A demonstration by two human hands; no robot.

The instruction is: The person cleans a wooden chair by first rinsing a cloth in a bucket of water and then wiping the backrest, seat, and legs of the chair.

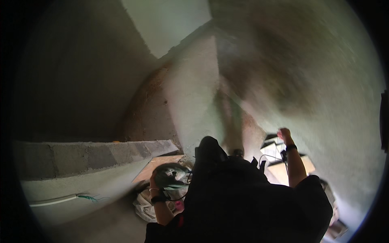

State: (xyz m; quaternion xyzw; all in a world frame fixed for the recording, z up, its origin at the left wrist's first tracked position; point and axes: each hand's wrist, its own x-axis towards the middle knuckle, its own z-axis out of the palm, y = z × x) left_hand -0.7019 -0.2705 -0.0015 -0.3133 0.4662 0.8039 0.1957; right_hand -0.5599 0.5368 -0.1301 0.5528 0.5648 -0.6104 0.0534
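Note:
My left hand is at the left side of a dark green coiled bundle, with its fingers curled round the edge and partly hidden. The bundle has a hollow, lighter middle, and its material is unclear. I wear a dark band with a cable on that wrist. Further right, my right hand is raised with fingers bent, in front of the pale wall. Blur hides whether it holds anything. Bright white panels with thin dark lines show just below and left of it. A dark band circles this wrist too.
A low wall of grey blocks runs along the left. A white conduit with green wires sticking out lies below its top. A wooden board and whitish sacks are beside my left arm. Light boards stand beyond my right forearm.

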